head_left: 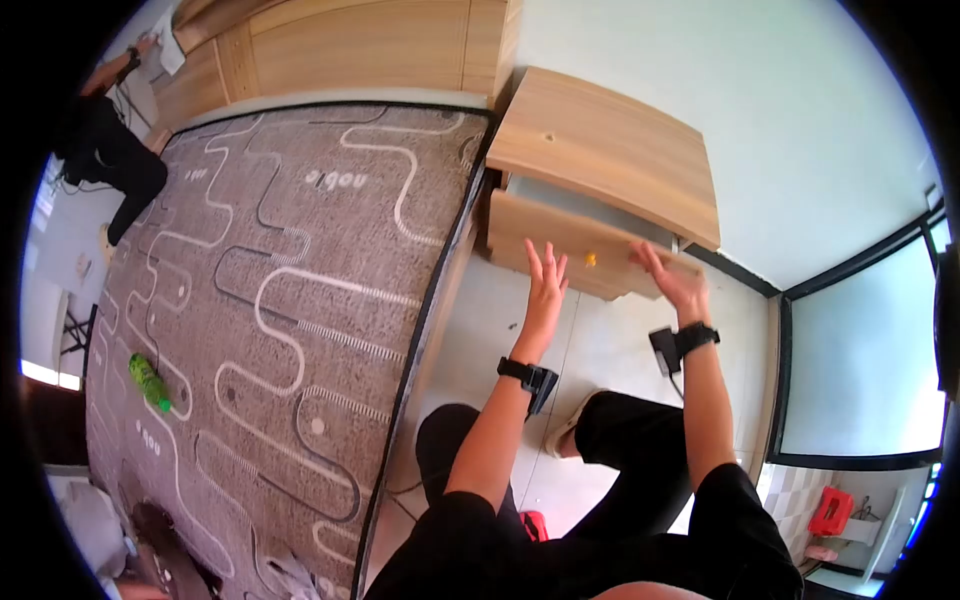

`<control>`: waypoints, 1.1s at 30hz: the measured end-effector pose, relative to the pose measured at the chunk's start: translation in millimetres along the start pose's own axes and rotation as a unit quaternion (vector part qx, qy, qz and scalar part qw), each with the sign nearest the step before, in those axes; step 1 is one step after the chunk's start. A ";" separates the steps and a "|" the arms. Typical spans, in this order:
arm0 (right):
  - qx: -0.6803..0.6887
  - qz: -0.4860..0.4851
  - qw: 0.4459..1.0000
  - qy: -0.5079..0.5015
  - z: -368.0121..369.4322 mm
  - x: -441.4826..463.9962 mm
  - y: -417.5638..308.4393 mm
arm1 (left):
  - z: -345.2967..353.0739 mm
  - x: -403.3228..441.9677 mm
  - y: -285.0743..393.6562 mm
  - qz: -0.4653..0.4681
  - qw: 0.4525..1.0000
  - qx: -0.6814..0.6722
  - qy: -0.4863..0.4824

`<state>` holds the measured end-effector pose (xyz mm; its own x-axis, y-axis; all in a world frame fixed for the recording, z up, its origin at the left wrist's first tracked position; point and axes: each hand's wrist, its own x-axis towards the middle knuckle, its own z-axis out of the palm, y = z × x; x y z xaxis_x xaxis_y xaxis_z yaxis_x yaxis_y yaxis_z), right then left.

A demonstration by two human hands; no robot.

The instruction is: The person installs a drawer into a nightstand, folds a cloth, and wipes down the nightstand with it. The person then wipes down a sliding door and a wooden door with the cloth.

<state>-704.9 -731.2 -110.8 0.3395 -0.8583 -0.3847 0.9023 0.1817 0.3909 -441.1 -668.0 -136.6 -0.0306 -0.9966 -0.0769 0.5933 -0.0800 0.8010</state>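
A light wood nightstand stands against the wall with its drawer pulled partly out. A small yellow knob sits on the drawer front, between my two hands. My left hand is raised by the left part of the drawer front, fingers stretched and apart, holding nothing. Near the right end of that front is my right hand, its fingers spread; whether they touch the wood I cannot tell. Each wrist wears a black strap with a small dark device. The drawer's inside is mostly hidden.
A grey-brown patterned mattress fills the left, with a green bottle lying on it. At the far upper left another person in dark clothes holds a white cloth. A black-framed glass panel stands right.
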 end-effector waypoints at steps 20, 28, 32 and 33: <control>-0.345 0.514 0.752 -0.226 -125.7 -64.0 400.9 | -121.0 -447.5 177.4 0.280 0.689 0.544 0.388; -0.663 0.480 0.286 -0.499 -204.8 -214.4 508.9 | -214.8 -636.2 124.5 -0.014 0.423 0.696 0.580; -0.606 0.269 -0.040 -0.748 -226.2 -248.2 564.8 | -206.9 -610.5 115.1 0.105 0.528 0.667 0.514; -0.605 0.264 -0.043 -0.750 -242.5 -251.7 577.9 | -196.0 -605.9 117.6 0.111 0.526 0.667 0.515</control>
<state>-204.5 -293.8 9.2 0.8099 0.5728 0.1263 0.5239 -0.6096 -0.5949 -195.2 -69.5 -112.2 0.7806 -0.4985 0.3771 -0.6243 -0.5928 0.5087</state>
